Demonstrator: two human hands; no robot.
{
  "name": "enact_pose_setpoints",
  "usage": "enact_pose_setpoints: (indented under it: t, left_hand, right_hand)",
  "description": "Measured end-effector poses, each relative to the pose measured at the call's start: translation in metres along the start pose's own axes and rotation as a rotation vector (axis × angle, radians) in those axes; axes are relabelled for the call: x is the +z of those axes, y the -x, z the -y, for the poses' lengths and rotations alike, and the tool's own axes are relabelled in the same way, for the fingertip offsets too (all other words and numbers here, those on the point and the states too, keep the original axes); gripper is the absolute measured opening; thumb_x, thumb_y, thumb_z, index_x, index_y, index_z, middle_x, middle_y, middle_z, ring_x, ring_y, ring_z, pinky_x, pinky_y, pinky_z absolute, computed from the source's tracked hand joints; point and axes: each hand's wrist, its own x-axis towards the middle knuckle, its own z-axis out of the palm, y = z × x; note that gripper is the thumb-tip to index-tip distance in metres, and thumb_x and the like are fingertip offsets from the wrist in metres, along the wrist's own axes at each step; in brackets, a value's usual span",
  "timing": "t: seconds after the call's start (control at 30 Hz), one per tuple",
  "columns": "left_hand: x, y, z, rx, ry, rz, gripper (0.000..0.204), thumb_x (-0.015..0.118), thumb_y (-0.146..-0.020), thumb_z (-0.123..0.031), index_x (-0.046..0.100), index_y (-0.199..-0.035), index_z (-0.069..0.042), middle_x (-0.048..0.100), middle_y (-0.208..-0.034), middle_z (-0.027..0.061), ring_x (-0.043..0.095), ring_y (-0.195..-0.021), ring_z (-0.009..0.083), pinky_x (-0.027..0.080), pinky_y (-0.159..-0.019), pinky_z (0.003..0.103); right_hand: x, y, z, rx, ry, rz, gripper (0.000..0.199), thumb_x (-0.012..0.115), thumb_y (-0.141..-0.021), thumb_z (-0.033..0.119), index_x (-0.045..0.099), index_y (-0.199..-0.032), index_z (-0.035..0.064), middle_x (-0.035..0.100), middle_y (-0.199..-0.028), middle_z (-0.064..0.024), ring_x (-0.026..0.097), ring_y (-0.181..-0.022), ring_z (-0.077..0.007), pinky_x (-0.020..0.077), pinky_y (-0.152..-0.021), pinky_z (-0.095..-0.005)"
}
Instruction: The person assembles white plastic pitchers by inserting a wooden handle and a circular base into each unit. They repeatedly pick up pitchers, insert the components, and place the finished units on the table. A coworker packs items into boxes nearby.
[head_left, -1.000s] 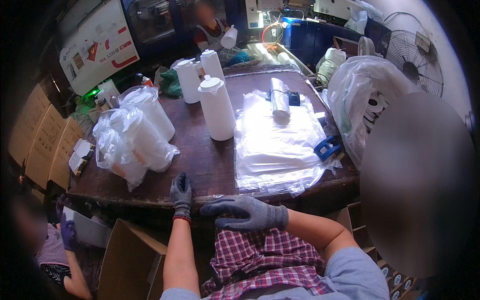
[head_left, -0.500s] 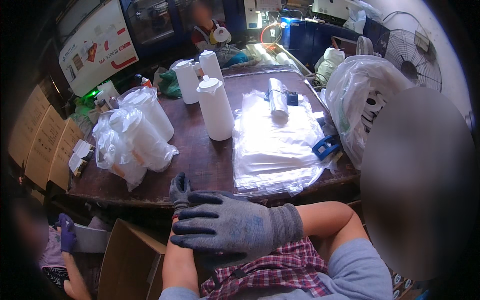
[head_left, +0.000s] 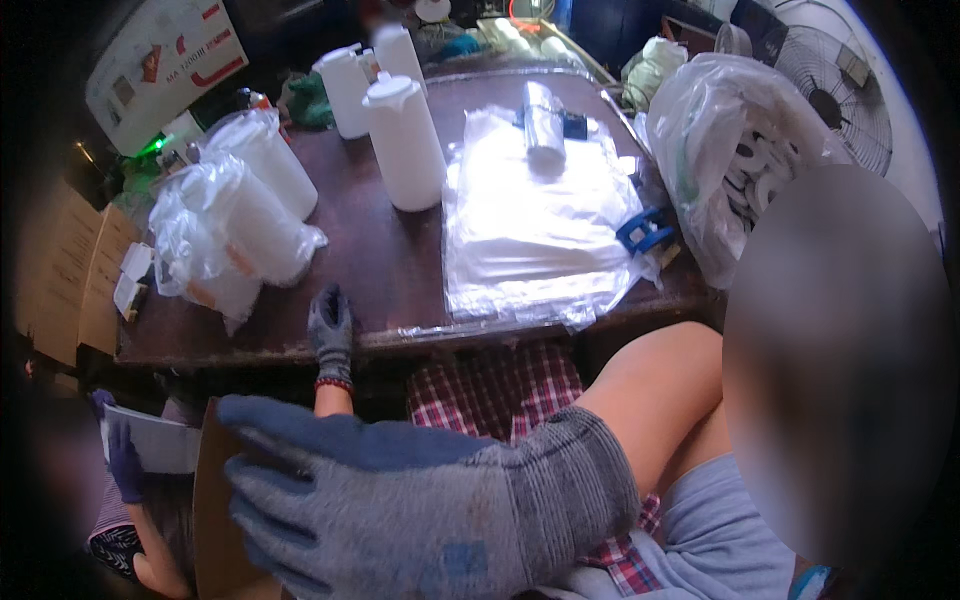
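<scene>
My left hand (head_left: 331, 322), in a grey work glove with a red-edged cuff, rests at the table's front edge with nothing seen in it; its fingers appear laid on the wood. Close to the camera, my right hand (head_left: 390, 500) in a matching grey and dark blue glove reaches across to the left. Its fingers are stretched and apart, and it holds nothing. Nearest to the left hand on the table (head_left: 380, 285) are white jugs in clear plastic bags (head_left: 235, 215). Beyond stand bare white lidded jugs (head_left: 403, 145). A stack of clear plastic bags (head_left: 540, 235) lies to the right.
Below the right hand's fingertips is a cardboard box (head_left: 215, 480). A co-worker's purple-gloved hand (head_left: 125, 460) holds a white sheet-like thing at the left. A silver roll (head_left: 543, 125) and a blue tape dispenser (head_left: 645, 232) are on the table. A large plastic sack (head_left: 690, 150) stands right.
My right hand has come nearer the camera and lower left, off the left forearm. The view has shifted, so the table things sit higher. The co-worker's white thing has moved up and left.
</scene>
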Motion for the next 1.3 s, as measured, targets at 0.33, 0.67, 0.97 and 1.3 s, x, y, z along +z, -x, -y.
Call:
enact_pose_setpoints:
  t: [0.33,0.67,0.97,1.3]
  left_hand:
    - [0.012,-0.011,0.0,-0.024,0.062,0.028,0.03,0.065,-0.093,-0.015,0.063,-0.12,-0.001,0.066,-0.121,0.0119,0.061,-0.113,0.0221,0.045,-0.101,0.034]
    - [0.006,-0.008,0.011,-0.039,0.078,0.004,0.03,0.066,-0.093,-0.013,0.063,-0.12,0.0,0.066,-0.12,0.0111,0.062,-0.111,0.0196,0.046,-0.1,0.032]
    - [-0.006,-0.009,-0.001,-0.055,0.131,-0.009,0.03,0.067,-0.093,-0.013,0.063,-0.119,0.001,0.066,-0.12,0.0119,0.062,-0.11,0.0193,0.047,-0.099,0.033]
    - [0.004,-0.01,0.006,0.019,0.012,-0.017,0.031,0.069,-0.091,-0.014,0.064,-0.118,0.0,0.066,-0.118,0.0115,0.063,-0.109,0.0196,0.047,-0.099,0.032]
  right_hand:
    - [0.011,0.014,0.016,0.133,-0.032,-0.004,0.024,0.063,-0.08,0.016,0.067,-0.097,0.0002,0.066,-0.099,-0.0145,0.063,-0.098,-0.0297,0.0466,-0.099,-0.0485]
    - [0.015,0.026,0.006,0.195,-0.117,0.0,0.025,0.062,-0.079,0.017,0.067,-0.098,0.0001,0.066,-0.098,-0.0142,0.062,-0.097,-0.0291,0.0465,-0.098,-0.0472]
    - [0.032,0.045,0.001,0.26,-0.151,0.033,0.026,0.062,-0.079,0.018,0.067,-0.098,0.0,0.065,-0.098,-0.014,0.062,-0.097,-0.0286,0.0465,-0.097,-0.046]
    - [0.031,0.032,0.002,0.229,-0.113,0.02,0.028,0.061,-0.078,0.018,0.066,-0.098,-0.0002,0.065,-0.097,-0.0137,0.062,-0.096,-0.028,0.0464,-0.096,-0.0447]
